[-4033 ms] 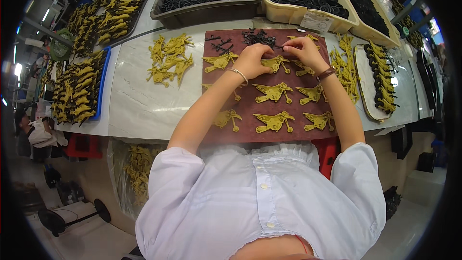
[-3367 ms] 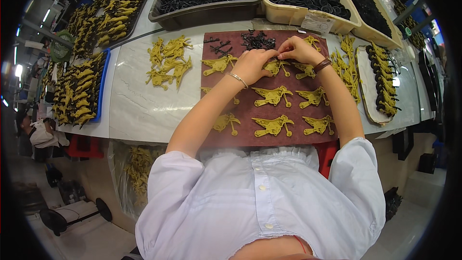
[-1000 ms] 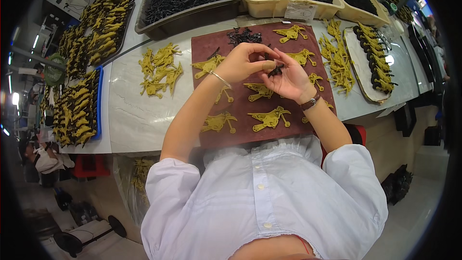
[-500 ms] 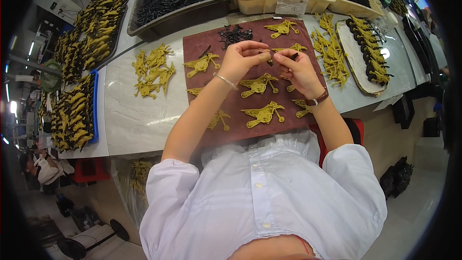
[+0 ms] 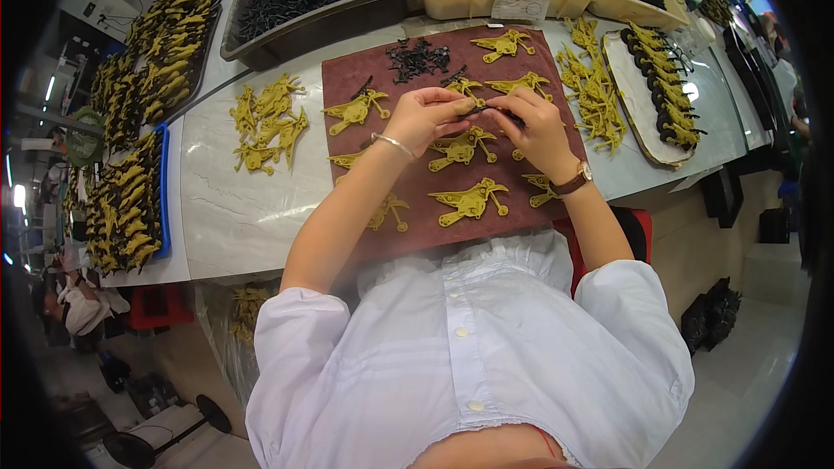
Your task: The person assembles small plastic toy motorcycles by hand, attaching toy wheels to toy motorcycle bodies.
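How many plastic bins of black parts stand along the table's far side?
3: dark grey plastic bin at left, cream plastic bin at centre, second cream plastic bin at right. None seems hidden.

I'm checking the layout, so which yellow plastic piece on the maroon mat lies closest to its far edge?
The yellow piece directly right of the black parts pile; all others on the mat lie farther from that edge.

The table [image 5: 208,234] is white with grey marble veining, the floor [image 5: 756,365] looks pale and kinda shiny, and a white light [image 5: 19,195] (pretty bright) glows far left.
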Action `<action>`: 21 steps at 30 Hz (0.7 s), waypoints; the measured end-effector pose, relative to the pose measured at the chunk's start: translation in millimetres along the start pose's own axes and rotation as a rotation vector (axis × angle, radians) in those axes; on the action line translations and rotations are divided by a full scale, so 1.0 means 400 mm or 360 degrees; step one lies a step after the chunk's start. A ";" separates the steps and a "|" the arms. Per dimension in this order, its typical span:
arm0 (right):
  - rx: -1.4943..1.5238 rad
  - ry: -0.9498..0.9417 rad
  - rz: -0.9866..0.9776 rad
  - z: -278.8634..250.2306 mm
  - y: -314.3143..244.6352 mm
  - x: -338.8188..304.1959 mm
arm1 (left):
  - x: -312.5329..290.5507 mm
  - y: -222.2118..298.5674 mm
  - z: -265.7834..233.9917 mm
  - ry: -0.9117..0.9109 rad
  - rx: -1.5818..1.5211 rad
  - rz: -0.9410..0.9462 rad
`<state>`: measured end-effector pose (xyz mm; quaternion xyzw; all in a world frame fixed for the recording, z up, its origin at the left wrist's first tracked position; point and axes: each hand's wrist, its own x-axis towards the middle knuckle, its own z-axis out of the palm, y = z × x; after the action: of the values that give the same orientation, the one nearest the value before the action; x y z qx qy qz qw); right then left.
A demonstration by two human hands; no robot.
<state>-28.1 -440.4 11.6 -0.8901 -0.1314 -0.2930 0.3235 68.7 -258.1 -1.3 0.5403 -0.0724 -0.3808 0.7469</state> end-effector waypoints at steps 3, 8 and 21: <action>0.0092 -0.0230 0.0084 0.003 0.032 0.003 | -0.019 0.003 -0.001 -0.0012 0.0024 0.0005; 0.0001 -0.0646 0.0022 0.005 0.099 0.024 | -0.056 0.009 -0.031 0.0023 0.1983 0.1092; -0.0154 -0.1176 0.0019 0.029 0.090 0.112 | -0.088 -0.032 -0.013 -0.0228 0.2419 0.1006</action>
<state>27.6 -458.3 13.6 -0.9508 -0.2201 0.0441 0.2136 40.5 -233.0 -3.6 0.8267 -0.5062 -0.0333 0.2432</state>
